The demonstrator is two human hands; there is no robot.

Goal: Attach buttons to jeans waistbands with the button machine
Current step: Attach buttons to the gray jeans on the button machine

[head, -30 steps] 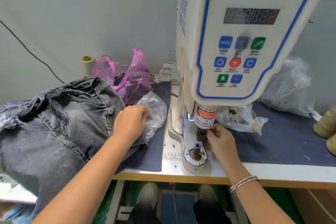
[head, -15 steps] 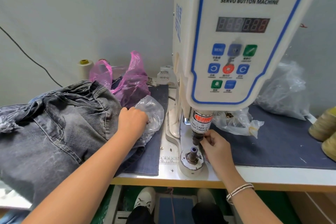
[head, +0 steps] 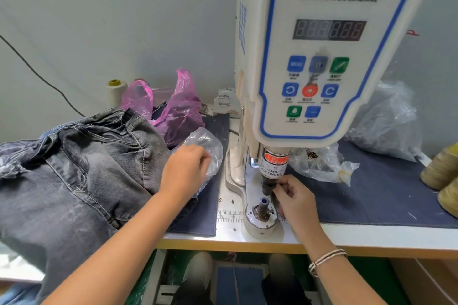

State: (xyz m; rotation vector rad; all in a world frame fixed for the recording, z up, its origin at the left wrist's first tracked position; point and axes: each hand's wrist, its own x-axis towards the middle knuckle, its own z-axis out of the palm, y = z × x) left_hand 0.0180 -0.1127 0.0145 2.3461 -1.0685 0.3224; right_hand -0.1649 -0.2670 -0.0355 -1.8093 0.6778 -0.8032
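Grey jeans heaped left of white button machine.

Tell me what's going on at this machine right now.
A person is loading the servo button machine. Their right hand pinches something small up at the upper punch, just above the lower die; the piece itself is too small to make out. Their left hand reaches into a clear plastic bag beside the grey jeans, which lie to the left, not yet under the punch.
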